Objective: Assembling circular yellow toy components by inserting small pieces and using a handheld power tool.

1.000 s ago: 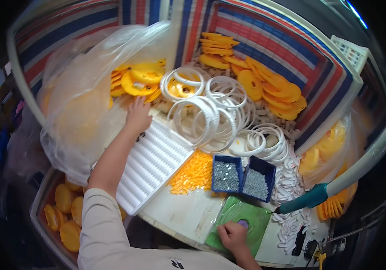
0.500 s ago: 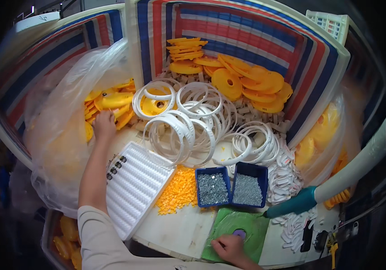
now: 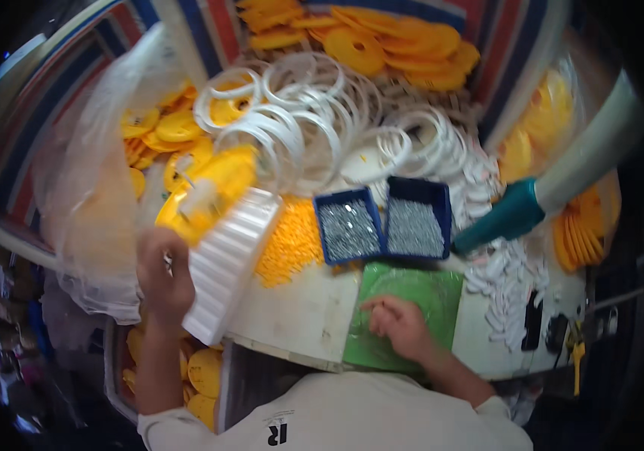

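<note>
My left hand (image 3: 166, 274) is raised beside the white grooved tray (image 3: 235, 267), its fingers curled at the lower edge of a round yellow plastic disc (image 3: 220, 188). The disc is tilted and smeared by motion, and it covers the tray's far end. A pale patch shows on its face, too blurred to make out. Over the green mat (image 3: 442, 297) my right hand (image 3: 401, 327) hovers or rests with bent fingers drawn together. Whatever those fingers may hold is hidden.
Orange-yellow small parts (image 3: 288, 244) lie beside two blue bins (image 3: 378, 259) of small metal pieces. White rings (image 3: 314, 143) and yellow discs (image 3: 412, 56) are heaped behind. A teal-ended grey tube-shaped tool (image 3: 502, 218) reaches in over white parts (image 3: 506, 301). Plastic bag (image 3: 89, 188) stands left.
My left hand has come back from the pile of yellow parts, bringing a yellow disc toward me. The whole view has tilted down. My right hand stays at the green mat; the purple spot is no longer visible.
</note>
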`<state>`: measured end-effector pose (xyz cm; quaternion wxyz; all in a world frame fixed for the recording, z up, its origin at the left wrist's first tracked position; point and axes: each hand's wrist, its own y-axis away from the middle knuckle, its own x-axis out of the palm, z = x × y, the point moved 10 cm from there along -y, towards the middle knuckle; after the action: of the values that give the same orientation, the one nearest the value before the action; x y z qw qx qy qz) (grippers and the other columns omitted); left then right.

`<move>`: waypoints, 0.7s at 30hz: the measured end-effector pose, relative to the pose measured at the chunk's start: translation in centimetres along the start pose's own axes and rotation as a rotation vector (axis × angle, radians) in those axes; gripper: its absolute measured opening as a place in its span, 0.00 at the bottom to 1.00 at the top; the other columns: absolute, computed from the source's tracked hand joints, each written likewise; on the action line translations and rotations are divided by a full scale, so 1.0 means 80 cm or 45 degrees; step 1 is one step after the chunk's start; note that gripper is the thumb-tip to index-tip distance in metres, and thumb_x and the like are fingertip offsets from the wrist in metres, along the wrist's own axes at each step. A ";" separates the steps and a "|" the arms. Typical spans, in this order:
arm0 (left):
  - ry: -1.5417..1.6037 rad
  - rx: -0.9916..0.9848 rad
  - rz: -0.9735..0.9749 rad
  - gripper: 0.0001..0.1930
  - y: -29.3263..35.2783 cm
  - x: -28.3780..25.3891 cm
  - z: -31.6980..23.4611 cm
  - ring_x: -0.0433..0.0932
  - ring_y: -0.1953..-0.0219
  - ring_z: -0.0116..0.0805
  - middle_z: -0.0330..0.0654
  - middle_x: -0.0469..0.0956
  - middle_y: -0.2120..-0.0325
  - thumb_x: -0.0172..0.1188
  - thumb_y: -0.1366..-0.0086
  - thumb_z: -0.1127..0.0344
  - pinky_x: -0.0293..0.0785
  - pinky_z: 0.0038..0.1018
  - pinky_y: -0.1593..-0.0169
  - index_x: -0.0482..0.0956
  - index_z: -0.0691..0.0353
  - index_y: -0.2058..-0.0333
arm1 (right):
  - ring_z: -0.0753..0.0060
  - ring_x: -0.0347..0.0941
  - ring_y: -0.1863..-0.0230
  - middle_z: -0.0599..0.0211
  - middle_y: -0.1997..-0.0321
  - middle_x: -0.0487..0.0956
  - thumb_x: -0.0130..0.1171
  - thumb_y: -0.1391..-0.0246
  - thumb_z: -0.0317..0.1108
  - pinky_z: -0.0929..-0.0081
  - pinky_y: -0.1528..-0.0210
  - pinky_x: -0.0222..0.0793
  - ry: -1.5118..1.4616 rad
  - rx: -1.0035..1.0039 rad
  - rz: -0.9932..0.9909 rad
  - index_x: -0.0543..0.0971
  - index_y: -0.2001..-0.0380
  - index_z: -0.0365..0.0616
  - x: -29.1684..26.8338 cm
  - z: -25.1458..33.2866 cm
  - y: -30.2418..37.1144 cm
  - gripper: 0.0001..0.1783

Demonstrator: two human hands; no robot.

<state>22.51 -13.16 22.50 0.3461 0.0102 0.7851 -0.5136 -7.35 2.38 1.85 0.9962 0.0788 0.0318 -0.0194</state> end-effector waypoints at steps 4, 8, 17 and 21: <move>0.549 0.325 0.336 0.13 0.084 0.054 -0.146 0.78 0.67 0.36 0.38 0.78 0.68 0.68 0.45 0.78 0.76 0.37 0.60 0.83 0.57 0.61 | 0.82 0.73 0.71 0.70 0.60 0.82 0.45 0.25 0.51 0.82 0.68 0.70 -0.522 0.218 0.119 0.73 0.35 0.39 -0.024 -0.021 0.012 0.29; 0.643 0.549 0.633 0.15 0.171 0.141 -0.238 0.81 0.62 0.34 0.35 0.80 0.64 0.77 0.46 0.62 0.76 0.35 0.57 0.86 0.53 0.59 | 0.74 0.80 0.46 0.62 0.43 0.83 0.54 0.28 0.39 0.75 0.42 0.76 -0.432 0.236 -0.140 0.70 0.32 0.33 -0.075 -0.035 0.041 0.27; 0.782 0.247 0.715 0.20 0.163 0.224 -0.258 0.81 0.57 0.40 0.41 0.81 0.58 0.76 0.44 0.59 0.74 0.38 0.52 0.83 0.58 0.55 | 0.78 0.79 0.48 0.63 0.46 0.82 0.52 0.27 0.30 0.78 0.45 0.74 -0.388 0.209 -0.503 0.74 0.39 0.31 -0.167 -0.081 0.092 0.19; 0.673 -0.232 0.576 0.28 0.160 0.232 -0.213 0.78 0.52 0.49 0.50 0.78 0.51 0.72 0.39 0.62 0.74 0.42 0.49 0.75 0.65 0.43 | 0.78 0.79 0.51 0.64 0.49 0.82 0.51 0.26 0.31 0.78 0.46 0.75 -0.611 0.201 -0.627 0.73 0.39 0.32 -0.162 -0.076 0.102 0.18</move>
<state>4.08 0.43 5.93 0.2355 0.2854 0.8679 -0.3314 -20.31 11.88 -2.03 0.9316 0.1390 -0.1867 -0.2793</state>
